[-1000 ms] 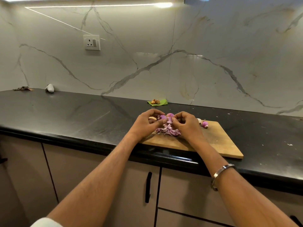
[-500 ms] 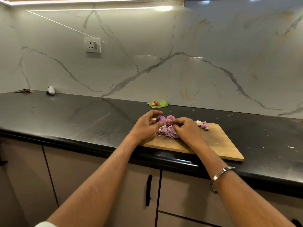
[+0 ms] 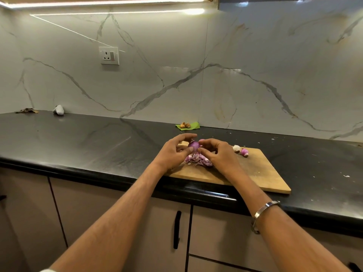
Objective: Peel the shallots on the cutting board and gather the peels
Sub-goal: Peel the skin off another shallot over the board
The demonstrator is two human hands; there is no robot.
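A purple shallot (image 3: 193,145) is held just above the wooden cutting board (image 3: 255,173). My left hand (image 3: 172,154) grips it from the left with curled fingers. My right hand (image 3: 218,154) pinches its right side with thumb and fingertips. Beneath the hands lies a heap of purple peels (image 3: 197,159) on the board. Another shallot (image 3: 244,152) and a pale, peeled-looking one (image 3: 236,148) lie near the board's far edge, right of my hands.
The board sits on a black counter (image 3: 88,140) by its front edge. A green leaf with brown bits (image 3: 187,126) lies at the marble wall. A white object (image 3: 58,110) and dry scraps (image 3: 26,110) sit far left. Cabinet doors are below.
Both hands have lifted a little off the peel heap, and the shallot now shows plainly between their fingertips. The view has tilted slightly downward.
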